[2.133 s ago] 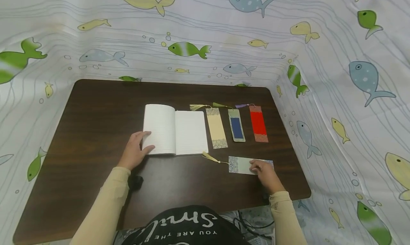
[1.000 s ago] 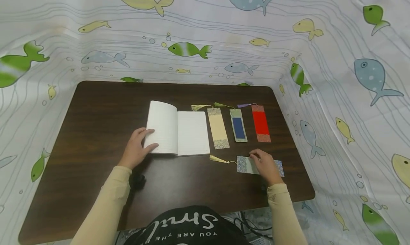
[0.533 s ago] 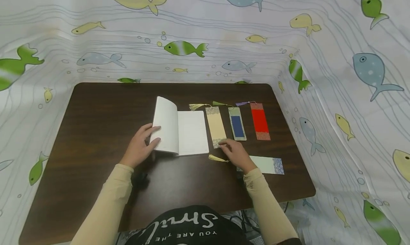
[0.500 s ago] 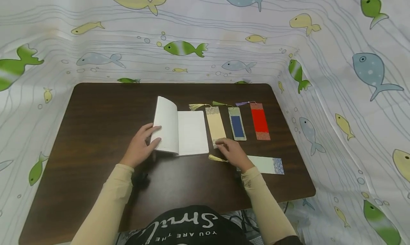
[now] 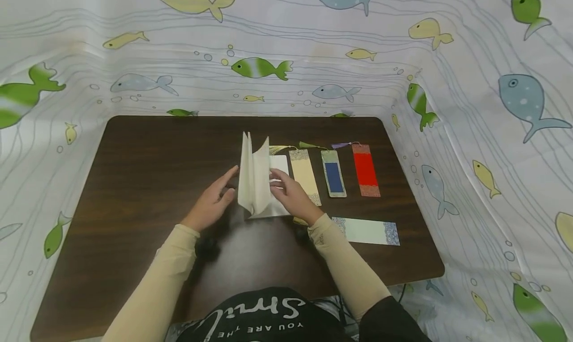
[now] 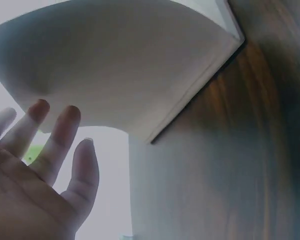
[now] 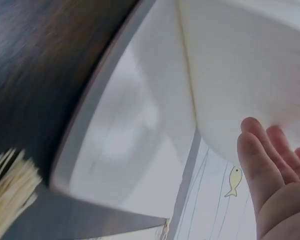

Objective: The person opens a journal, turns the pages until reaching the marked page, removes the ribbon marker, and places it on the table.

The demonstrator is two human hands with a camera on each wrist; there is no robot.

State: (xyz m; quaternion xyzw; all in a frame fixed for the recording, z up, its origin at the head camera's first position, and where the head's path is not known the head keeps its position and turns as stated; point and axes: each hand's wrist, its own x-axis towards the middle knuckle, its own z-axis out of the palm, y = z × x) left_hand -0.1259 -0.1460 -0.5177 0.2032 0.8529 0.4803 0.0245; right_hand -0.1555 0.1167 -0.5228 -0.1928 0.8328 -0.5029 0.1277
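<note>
An open notebook [image 5: 279, 212] lies mid-table with a batch of its pages [image 5: 253, 180] standing upright and fanned. My left hand [image 5: 209, 203] is just left of these pages, fingers spread; the left wrist view shows the fingertips close by a curved page [image 6: 105, 65]. On the other side, my right hand [image 5: 293, 195] has its fingers at the raised pages, fairly straight in the right wrist view. Right of the notebook lie a cream bookmark [image 5: 303, 170], partly behind the right hand, a blue-centred bookmark [image 5: 333, 175] and a red bookmark [image 5: 366, 170].
A pale bookmark with patterned ends [image 5: 367, 231] lies crosswise near the right forearm, its yellow tassel [image 7: 15, 197] mostly hidden in the head view. The dark wooden table [image 5: 147, 163] is enclosed by a fish-print curtain [image 5: 277, 29] at back and sides.
The notebook's left-hand pages have swung up and rightward to stand upright. My right hand has left the pale bookmark and moved left to the pages; my left hand has followed slightly right.
</note>
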